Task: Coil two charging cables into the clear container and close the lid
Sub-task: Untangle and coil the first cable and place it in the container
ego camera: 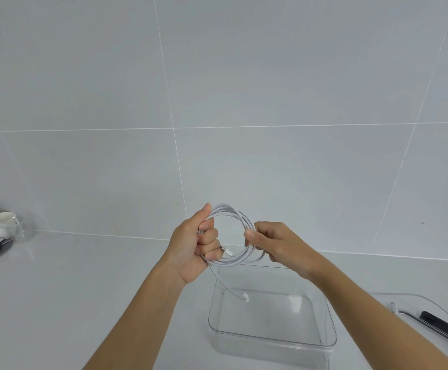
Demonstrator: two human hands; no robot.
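The thin white charging cable (237, 211) is held in the air as a round coil of several turns, above the far edge of the clear rectangular plastic container (271, 339), which stands open on the white counter (84, 289). A loose tail drops from the bottom of the coil, and its white plug end (245, 297) hangs over the container's floor.

The step in hand looks like finishing this coil. To do it well, the last tail should be fed round in the same direction as the other turns and the loops kept equal in size, so they lie flat. The coil should then be lowered in whole rather than dropped, since a springy cable tends to open out.

The left hand (193, 247) is clenched round the coil's left side, thumb up along the strands and knuckles toward the loop's centre. The right hand (276, 244) pinches the right side between thumb and curled fingers, wrist bent inward. Both forearms reach up from the lower edge.

To the right lies a flat black object (441, 325) with a thin pale line curving past it — cable or lid edge, I cannot tell. A white bowl (0, 222) sits far left.
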